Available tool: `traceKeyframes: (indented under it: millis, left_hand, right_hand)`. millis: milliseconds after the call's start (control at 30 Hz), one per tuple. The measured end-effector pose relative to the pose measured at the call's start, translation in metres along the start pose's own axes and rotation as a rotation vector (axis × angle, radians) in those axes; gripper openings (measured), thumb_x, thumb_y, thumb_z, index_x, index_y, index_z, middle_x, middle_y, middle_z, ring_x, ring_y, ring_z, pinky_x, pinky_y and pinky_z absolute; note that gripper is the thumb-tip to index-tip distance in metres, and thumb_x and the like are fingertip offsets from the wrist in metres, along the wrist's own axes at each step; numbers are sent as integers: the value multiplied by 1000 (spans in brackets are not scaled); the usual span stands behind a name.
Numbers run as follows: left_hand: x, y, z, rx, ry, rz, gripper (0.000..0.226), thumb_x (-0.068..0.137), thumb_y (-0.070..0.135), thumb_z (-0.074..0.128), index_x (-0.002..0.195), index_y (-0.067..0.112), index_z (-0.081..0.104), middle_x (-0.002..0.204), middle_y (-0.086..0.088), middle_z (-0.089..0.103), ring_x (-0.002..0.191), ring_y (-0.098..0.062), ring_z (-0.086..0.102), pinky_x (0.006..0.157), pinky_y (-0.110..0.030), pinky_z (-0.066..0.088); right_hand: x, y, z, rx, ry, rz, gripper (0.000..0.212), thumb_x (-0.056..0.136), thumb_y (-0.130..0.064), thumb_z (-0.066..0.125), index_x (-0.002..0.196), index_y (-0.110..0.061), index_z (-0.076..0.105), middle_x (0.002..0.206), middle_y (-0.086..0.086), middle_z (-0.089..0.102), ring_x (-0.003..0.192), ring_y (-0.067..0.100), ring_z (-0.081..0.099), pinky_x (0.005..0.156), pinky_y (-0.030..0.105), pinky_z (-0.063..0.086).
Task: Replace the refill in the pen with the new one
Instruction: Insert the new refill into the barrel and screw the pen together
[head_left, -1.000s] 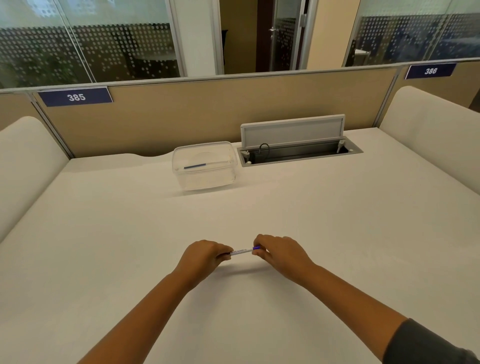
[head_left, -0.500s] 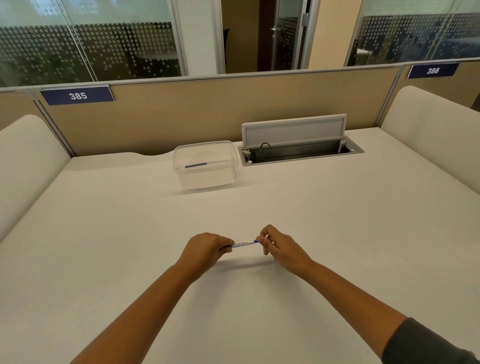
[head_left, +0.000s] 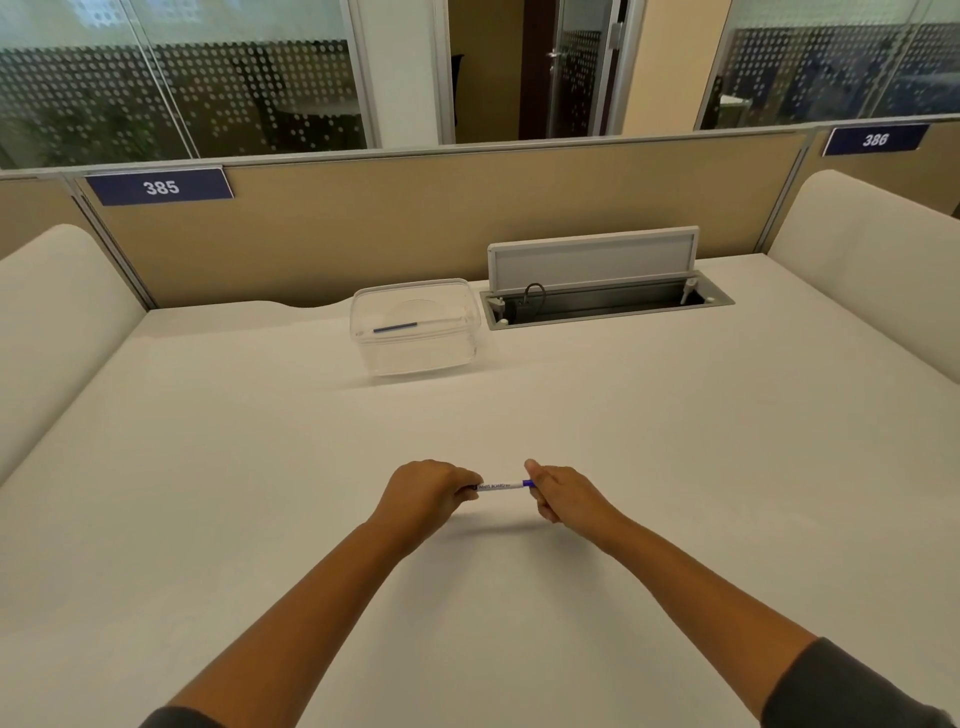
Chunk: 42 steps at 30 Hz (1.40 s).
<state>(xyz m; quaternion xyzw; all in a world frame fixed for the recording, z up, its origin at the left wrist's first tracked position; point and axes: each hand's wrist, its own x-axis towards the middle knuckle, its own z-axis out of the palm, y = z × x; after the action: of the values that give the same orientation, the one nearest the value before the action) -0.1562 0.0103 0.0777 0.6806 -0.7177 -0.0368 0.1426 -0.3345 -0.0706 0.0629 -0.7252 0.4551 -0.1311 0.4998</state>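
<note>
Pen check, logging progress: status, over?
Left hand and right hand grip pen ends. New refill in clear box. Nothing in way.

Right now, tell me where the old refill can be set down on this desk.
Bare desk lies on both sides of the hands: left of the left hand, right of the right hand. The strip between the pen and the tub is bare too. The back edge is crowded: tub beside the open cable tray.
</note>
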Motion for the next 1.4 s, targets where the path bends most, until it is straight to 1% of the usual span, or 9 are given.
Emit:
traceKeyframes:
  millis: [100, 200, 467, 600, 733, 867, 1033, 1267, 1400]
  left_hand:
    - [-3, -3, 4, -14, -1, -11, 16, 88, 25, 54, 97, 20, 66, 83, -6, 71, 75, -27, 60, 51, -19, 26]
    - [-8, -6, 6, -20, -8, -29, 16, 89, 27, 53, 97, 22, 66, 84, -4, 71, 77, -25, 61, 52, -15, 24]
    - [-15, -3, 9, 14, -11, -22, 17, 90, 23, 50, 97, 20, 65, 82, -6, 70, 76, -28, 61, 50, -17, 21]
    - [-16, -4, 7, 12, 5, -55, 17, 91, 25, 49, 98, 21, 65, 84, -5, 69, 76, -25, 59, 49, -15, 20]
    - [-16, -3, 4, -7, 17, -71, 16, 90, 25, 50, 96, 21, 65, 83, -6, 69, 75, -26, 59, 49, -16, 20]
    - [-13, 0, 2, -5, 18, -55, 19, 91, 25, 50, 101, 20, 65, 87, -5, 70, 79, -25, 60, 50, -14, 21]
    - [-13, -2, 0, -6, 25, -61, 16, 90, 26, 51, 97, 21, 65, 85, -5, 70, 77, -25, 60, 50, -16, 21]
    - [-11, 3, 1, 3, 11, -29, 17, 90, 25, 51, 98, 21, 65, 83, -5, 70, 75, -25, 60, 50, -16, 21]
    - [-13, 1, -1, -4, 34, -45, 15, 89, 24, 52, 95, 21, 65, 82, -5, 69, 74, -25, 59, 48, -16, 20]
  right_hand:
    - [-5, 2, -1, -108, 7, -75, 35, 97, -38, 35, 74, -17, 49, 59, -11, 51, 54, 9, 44, 59, 24, 36]
    - [-6, 9, -1, -298, -11, -181, 21, 95, -38, 40, 93, -19, 49, 76, 4, 58, 63, 13, 45, 59, 27, 35]
    - [0, 5, 7, -189, -4, -68, 49, 98, -38, 34, 54, -22, 46, 53, -4, 49, 54, 10, 44, 58, 20, 35]
    - [0, 7, 7, -122, -21, -74, 38, 97, -38, 36, 64, -25, 49, 64, 2, 57, 69, 22, 55, 63, 22, 38]
    - [-3, 5, 5, -79, -34, -124, 34, 98, -30, 39, 65, -25, 42, 58, -4, 48, 54, 9, 40, 53, 14, 34]
    - [-2, 2, 4, -34, -38, -15, 43, 97, -42, 33, 64, -15, 41, 55, -5, 45, 49, 8, 38, 49, 14, 31]
    - [-1, 5, 0, -182, -46, -144, 24, 97, -41, 34, 87, -25, 48, 69, -7, 54, 64, 11, 47, 61, 25, 36]
    - [2, 8, -3, -238, -4, -115, 47, 96, -48, 30, 57, -26, 42, 58, -7, 48, 59, 14, 43, 65, 30, 36]
    - [1, 13, -5, -192, -32, -145, 26, 95, -45, 36, 81, -28, 49, 68, -8, 53, 67, 12, 48, 66, 29, 38]
